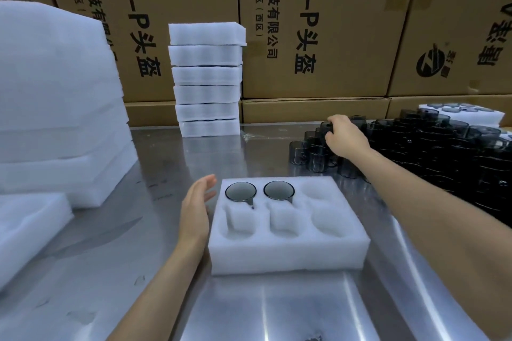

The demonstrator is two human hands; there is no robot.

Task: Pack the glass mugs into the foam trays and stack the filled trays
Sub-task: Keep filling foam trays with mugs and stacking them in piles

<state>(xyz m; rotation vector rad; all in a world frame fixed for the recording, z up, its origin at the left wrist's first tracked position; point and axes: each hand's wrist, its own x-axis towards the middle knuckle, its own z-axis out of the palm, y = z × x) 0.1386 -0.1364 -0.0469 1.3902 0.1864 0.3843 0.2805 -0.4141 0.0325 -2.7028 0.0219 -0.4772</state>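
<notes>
A white foam tray [288, 255] lies on the steel table in front of me. Its far row holds two dark glass mugs, one at the left [240, 191] and one in the middle [278, 190]; the other pockets are bare. My left hand [196, 206] hangs beside the tray's left edge with straight fingers, holding nothing. My right hand [345, 134] reaches into the crowd of dark glass mugs [443, 152] at the right, its fingers curled over a mug [327, 127] near the front of the group.
A stack of several filled foam trays [206, 80] stands at the back centre. Empty foam trays [55, 102] are piled at the left, with one [27, 224] lying nearer. Another foam tray with mugs [462, 113] sits far right. Cardboard boxes [313, 28] wall off the back.
</notes>
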